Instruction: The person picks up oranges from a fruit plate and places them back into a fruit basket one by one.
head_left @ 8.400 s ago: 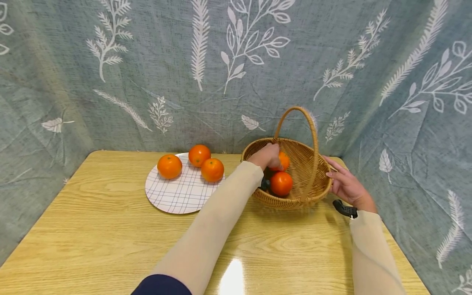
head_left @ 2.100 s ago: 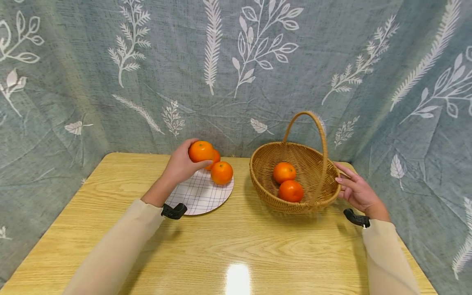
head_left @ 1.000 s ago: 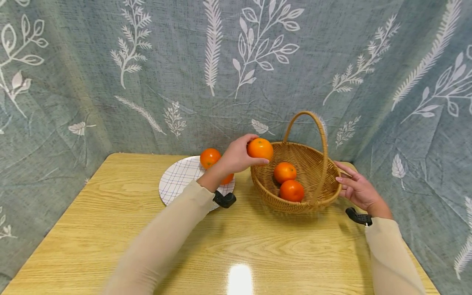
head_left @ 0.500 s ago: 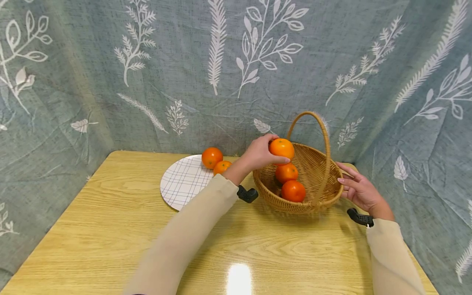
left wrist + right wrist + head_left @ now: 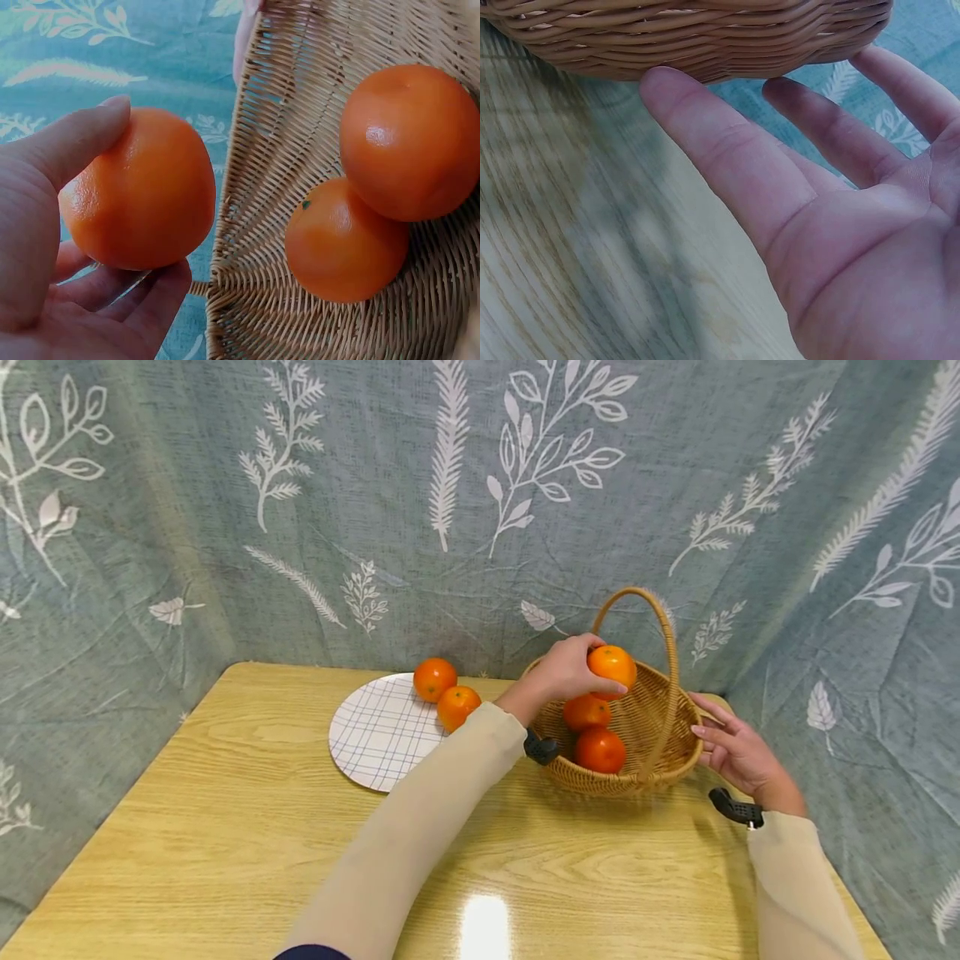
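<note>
My left hand grips an orange above the wicker basket, below the arch of its handle. In the left wrist view, thumb and fingers wrap around the held orange. Two more oranges, a rear one and a front one, lie inside the basket on its left side. At the basket's right end, my right hand touches the outer wall with loosely extended fingers. The right wrist view shows its fingertips against the woven side.
A round white plate with a blue grid pattern is on the wooden table to the left. Two oranges, one behind and one in front, sit on its right side. A patterned curtain hangs behind.
The left hand has picked an orange off the plate and carried it rightward to above the basket. My right hand has stayed at the basket's right end.
</note>
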A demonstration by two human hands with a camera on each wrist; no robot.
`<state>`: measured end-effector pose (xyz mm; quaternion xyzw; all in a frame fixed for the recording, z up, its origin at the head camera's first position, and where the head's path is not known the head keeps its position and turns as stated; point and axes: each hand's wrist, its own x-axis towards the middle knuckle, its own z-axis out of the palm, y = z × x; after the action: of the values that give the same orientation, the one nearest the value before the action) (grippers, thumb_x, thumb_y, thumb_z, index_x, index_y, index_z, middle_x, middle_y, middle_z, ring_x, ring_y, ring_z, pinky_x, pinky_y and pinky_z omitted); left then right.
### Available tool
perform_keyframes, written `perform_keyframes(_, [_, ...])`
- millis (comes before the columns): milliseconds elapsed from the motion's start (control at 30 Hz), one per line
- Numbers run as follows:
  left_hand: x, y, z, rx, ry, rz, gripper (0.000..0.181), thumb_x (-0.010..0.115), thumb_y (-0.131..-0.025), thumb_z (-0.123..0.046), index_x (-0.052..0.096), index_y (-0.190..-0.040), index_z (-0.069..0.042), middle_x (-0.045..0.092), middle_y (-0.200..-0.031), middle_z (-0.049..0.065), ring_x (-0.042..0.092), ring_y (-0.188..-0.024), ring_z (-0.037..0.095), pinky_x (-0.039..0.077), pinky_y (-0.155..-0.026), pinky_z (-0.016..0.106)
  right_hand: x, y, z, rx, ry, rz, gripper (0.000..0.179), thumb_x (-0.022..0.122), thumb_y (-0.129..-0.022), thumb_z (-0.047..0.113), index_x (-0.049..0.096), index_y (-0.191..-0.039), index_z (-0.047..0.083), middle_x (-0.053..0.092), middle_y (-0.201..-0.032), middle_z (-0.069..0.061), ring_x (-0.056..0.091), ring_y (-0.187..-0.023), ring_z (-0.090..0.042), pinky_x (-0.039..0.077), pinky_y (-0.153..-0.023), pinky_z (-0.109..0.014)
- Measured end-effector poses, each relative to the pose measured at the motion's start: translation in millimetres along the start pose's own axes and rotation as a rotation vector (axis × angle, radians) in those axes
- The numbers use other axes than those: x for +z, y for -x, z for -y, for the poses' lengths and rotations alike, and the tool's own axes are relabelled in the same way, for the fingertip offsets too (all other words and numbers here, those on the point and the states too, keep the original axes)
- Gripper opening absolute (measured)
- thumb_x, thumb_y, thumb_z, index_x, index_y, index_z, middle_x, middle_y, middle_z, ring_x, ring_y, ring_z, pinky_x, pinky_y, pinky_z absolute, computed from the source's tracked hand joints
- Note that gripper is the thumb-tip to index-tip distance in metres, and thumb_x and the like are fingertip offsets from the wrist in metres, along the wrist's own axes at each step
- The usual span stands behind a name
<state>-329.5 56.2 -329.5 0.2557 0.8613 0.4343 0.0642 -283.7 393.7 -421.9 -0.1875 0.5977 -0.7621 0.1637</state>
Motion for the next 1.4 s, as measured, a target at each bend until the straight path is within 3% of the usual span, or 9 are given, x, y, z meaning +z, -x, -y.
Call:
perform_keyframes(367, [19.5,-22.1,-13.2,-0.046,-0.069,0.045,0.074,0.082,-0.087,-0.043,0.05,-0.146,-0.013,0.062,-0.132,0.003,0.063,-0.108,0.017,0.055,-0.086,0.03,2.1,0.3,3.6,0.024,0.032,-0.043,0.065,0.039,-0.109,-0.001,0.012,-0.167,0.013,0.061,-0.137,0.003,0.071,-0.114,-0.021,0.062,-0.091,-0.036])
perform_keyframes(567, [33.7,-31.3,-12.5,-0.062,-0.139,0.091,0.075,0.082,-0.087,-0.043,0.05,-0.147,-0.011,0.063,-0.135,0.005,0.063,-0.111,0.018,0.054,-0.089,0.029,4.6,-0.3,4.9,0.021,0.03,-0.042,0.068,0.04,-0.108,-0.002,0.007,-0.166,0.009,0.061,-0.137,0.002,0.071,-0.114,-0.022,0.062,-0.091,-0.037])
perform_keyframes(767, [46.1,-37.0,-12.0,-0.079,-0.219,0.143,0.075,0.083,-0.086,-0.041,0.052,-0.147,-0.01,0.064,-0.13,0.003,0.063,-0.103,0.015,0.053,-0.083,0.026,4.0,-0.1,4.0,0.02,0.045,-0.051,0.067,0.04,-0.108,-0.003,0.01,-0.166,0.009,0.061,-0.136,0.002,0.072,-0.112,-0.021,0.062,-0.089,-0.036])
perform_keyframes(900, [50.1,-40.2,-17.6,-0.087,-0.284,0.173,0.073,0.084,-0.086,-0.041,0.052,-0.145,-0.012,0.064,-0.13,0.002,0.062,-0.103,0.015,0.053,-0.083,0.026,2.3,-0.2,3.6,0.021,0.046,-0.054,0.066,0.039,-0.108,-0.003,0.009,-0.166,0.009,0.061,-0.136,0.002,0.071,-0.113,-0.021,0.062,-0.089,-0.037])
perform_keyframes(1100, [56.4,-45.9,-26.1,-0.127,-0.39,0.245,0.079,0.081,-0.087,-0.042,0.045,-0.153,-0.017,0.057,-0.143,0.0,0.061,-0.117,0.014,0.052,-0.09,0.025,1.9,-0.5,3.1,0.029,0.059,-0.061,0.067,0.039,-0.109,-0.001,0.007,-0.166,0.008,0.059,-0.137,0.003,0.071,-0.113,-0.02,0.062,-0.09,-0.036])
perform_keyframes(1233, [59.6,-48.3,-26.2,-0.118,-0.45,0.296,0.075,0.081,-0.088,-0.041,0.048,-0.15,-0.015,0.059,-0.139,-0.001,0.062,-0.115,0.014,0.052,-0.09,0.025,1.3,-0.2,3.0,0.032,0.067,-0.063,0.068,0.04,-0.109,-0.001,0.003,-0.166,0.006,0.06,-0.137,0.004,0.071,-0.113,-0.02,0.062,-0.089,-0.037])
perform_keyframes(1400, [60.8,-49.1,-22.6,-0.102,-0.515,0.314,0.075,0.082,-0.087,-0.041,0.05,-0.148,-0.015,0.06,-0.138,-0.001,0.06,-0.119,0.015,0.051,-0.094,0.026,0.1,-0.7,2.8,0.023,0.067,-0.064,0.067,0.04,-0.108,-0.002,0.007,-0.166,0.007,0.061,-0.137,0.004,0.072,-0.112,-0.02,0.062,-0.089,-0.037])
